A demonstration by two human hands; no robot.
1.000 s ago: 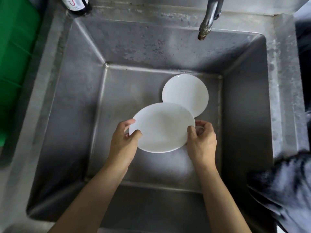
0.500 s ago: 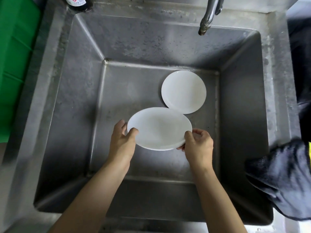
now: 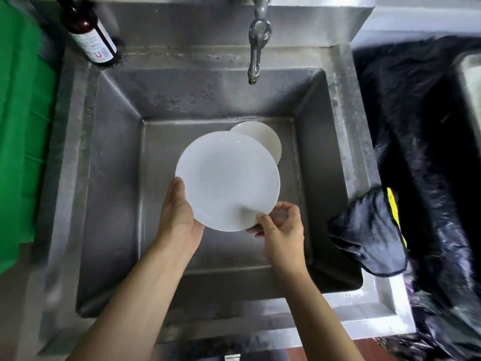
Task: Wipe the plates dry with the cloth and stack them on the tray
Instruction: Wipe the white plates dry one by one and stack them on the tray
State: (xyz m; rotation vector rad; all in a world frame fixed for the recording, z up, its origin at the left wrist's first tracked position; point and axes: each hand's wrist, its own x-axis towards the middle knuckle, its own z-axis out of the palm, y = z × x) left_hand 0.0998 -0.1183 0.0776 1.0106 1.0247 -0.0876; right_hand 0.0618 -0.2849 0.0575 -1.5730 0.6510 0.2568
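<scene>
I hold a white plate [image 3: 229, 178] up above the steel sink [image 3: 109, 178], tilted toward me. My left hand [image 3: 177, 217] grips its lower left rim and my right hand [image 3: 281, 230] pinches its lower right rim. A second white plate [image 3: 268, 139] lies on the sink floor behind it, mostly covered by the held one. A dark grey cloth with a yellow edge [image 3: 369, 230] hangs over the sink's right rim. No tray is in view.
The tap [image 3: 256, 48] hangs over the back of the sink. A dark bottle [image 3: 91, 35] stands at the back left corner. A green crate [image 3: 20, 126] is on the left, a black bag-lined bin [image 3: 429, 126] on the right.
The plate in my hands has risen out of the sink toward me and now covers most of the second plate. The view has pulled back and up.
</scene>
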